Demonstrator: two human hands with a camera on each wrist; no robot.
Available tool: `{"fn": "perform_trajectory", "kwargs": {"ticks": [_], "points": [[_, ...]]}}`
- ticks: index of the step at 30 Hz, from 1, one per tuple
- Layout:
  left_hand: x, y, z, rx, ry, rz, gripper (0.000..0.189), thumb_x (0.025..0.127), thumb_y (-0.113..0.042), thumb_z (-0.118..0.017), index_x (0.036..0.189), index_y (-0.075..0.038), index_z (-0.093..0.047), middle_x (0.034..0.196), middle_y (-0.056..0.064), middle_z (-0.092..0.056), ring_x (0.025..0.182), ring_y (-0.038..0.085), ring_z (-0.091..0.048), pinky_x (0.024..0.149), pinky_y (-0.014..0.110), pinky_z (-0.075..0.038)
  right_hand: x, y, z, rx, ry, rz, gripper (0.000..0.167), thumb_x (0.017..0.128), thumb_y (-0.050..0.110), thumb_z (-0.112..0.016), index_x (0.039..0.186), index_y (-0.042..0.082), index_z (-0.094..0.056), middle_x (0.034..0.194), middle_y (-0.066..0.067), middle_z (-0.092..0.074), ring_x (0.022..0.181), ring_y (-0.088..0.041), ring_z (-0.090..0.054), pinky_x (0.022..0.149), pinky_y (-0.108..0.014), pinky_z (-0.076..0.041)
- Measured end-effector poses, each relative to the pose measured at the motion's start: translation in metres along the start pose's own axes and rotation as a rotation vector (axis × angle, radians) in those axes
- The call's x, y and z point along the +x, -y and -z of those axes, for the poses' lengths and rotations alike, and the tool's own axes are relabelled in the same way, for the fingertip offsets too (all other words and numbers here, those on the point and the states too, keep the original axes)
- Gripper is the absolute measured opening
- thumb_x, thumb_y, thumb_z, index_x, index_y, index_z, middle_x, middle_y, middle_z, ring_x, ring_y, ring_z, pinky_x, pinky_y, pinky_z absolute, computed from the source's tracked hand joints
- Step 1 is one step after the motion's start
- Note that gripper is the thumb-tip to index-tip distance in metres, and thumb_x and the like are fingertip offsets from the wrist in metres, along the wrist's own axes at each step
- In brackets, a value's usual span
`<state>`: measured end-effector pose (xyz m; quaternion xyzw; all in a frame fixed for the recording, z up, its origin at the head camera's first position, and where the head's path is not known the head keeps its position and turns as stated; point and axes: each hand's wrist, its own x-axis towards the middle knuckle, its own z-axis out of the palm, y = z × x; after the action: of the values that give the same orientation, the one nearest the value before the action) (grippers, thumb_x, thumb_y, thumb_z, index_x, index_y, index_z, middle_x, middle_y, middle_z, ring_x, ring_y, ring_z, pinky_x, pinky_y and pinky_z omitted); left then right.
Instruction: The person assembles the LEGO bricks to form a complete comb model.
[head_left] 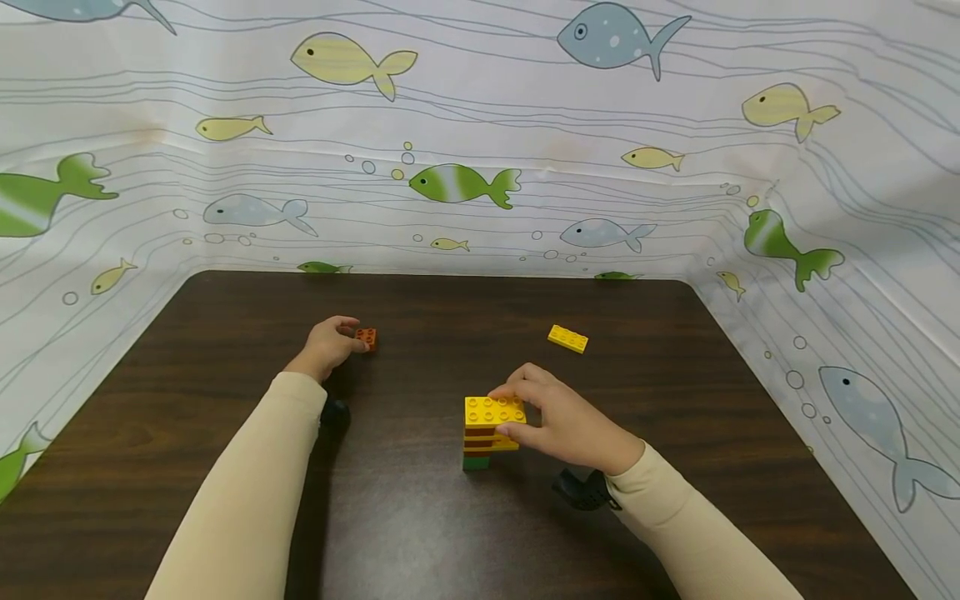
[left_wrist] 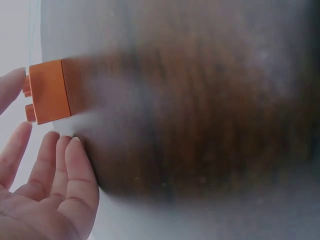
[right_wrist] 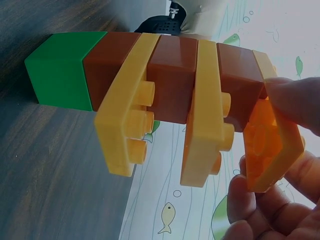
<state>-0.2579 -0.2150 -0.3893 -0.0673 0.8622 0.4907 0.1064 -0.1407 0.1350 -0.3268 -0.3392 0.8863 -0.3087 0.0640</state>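
Observation:
My left hand is at an orange brick on the far left part of the table. In the left wrist view, thumb and forefinger lie apart at the studded end of this brick, and the other fingers extend beside it. Near the table's middle stands a tower of stacked bricks: a green brick at its base, then brown bricks alternating with overhanging yellow ones. My right hand pinches the overhanging end of the top yellow brick between thumb and fingers.
A separate yellow brick lies farther back to the right on the dark wooden table. A white fish-patterned curtain encloses the table's back and sides. Dark straps with devices are on both wrists.

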Motion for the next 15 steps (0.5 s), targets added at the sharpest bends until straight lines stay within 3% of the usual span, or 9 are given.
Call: {"fn": "perform_trajectory", "kwargs": {"ticks": [8, 15], "points": [[0.0056, -0.0024, 0.0021, 0.054, 0.045, 0.014, 0.062, 0.09, -0.002, -0.059, 0.145, 0.006, -0.032, 0.145, 0.031, -0.031, 0.125, 0.043, -0.038, 0.101, 0.051, -0.037, 0.0003, 0.0003, 0.0, -0.004, 0.0, 0.001, 0.039, 0.088, 0.018, -0.072, 0.124, 0.008, -0.062, 0.112, 0.002, -0.051, 0.092, -0.014, -0.048, 0.071, -0.023, -0.045], [0.0103, -0.0029, -0.0008, 0.071, 0.053, 0.005, 0.059, 0.089, 0.001, -0.06, 0.142, 0.008, -0.035, 0.142, 0.032, -0.034, 0.115, 0.039, -0.043, 0.092, 0.044, -0.042, 0.0003, -0.0002, 0.0002, -0.004, 0.003, 0.006, 0.039, 0.088, 0.017, -0.072, 0.124, 0.009, -0.062, 0.111, 0.002, -0.051, 0.091, -0.013, -0.048, 0.07, -0.023, -0.045]]}}
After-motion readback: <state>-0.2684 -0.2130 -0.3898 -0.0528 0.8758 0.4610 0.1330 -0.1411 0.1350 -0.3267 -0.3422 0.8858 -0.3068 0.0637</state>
